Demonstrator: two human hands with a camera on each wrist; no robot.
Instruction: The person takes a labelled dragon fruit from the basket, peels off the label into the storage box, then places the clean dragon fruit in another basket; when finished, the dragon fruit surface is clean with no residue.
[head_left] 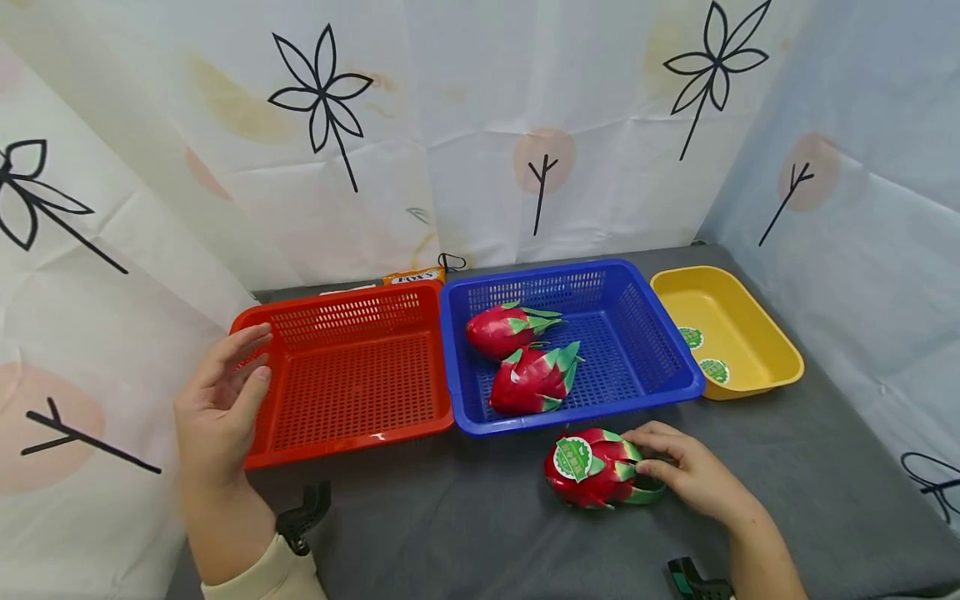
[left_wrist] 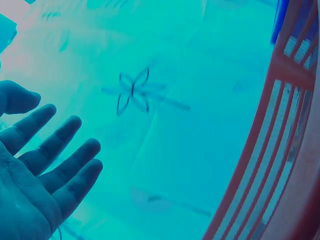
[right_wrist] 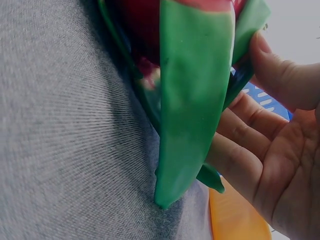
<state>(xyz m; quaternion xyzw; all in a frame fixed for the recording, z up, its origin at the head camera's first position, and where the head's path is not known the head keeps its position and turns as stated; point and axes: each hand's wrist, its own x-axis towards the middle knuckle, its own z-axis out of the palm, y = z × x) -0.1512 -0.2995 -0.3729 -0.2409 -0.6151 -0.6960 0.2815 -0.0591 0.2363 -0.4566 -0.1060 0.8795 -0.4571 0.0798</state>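
Note:
A red dragon fruit (head_left: 600,468) with green leaf tips and a round green-and-white sticker (head_left: 573,458) lies on its side on the grey cloth, in front of the blue basket. My right hand (head_left: 693,471) pinches it at the leafy end. Close up in the right wrist view, the thumb (right_wrist: 280,75) is against one green leaf, with the fingers behind the leaves. My left hand (head_left: 221,404) is raised by the left side of the red basket (head_left: 352,383), holding nothing, its fingers loosely bent. Two more dragon fruits (head_left: 528,382) lie inside the blue basket (head_left: 622,358).
To the right of the blue basket stands a yellow tray (head_left: 750,333) with two round green stickers (head_left: 715,370) in it. An orange packet (head_left: 414,276) shows behind the red basket. Patterned white curtains (head_left: 465,125) enclose the back and sides of the grey-covered table (head_left: 450,533).

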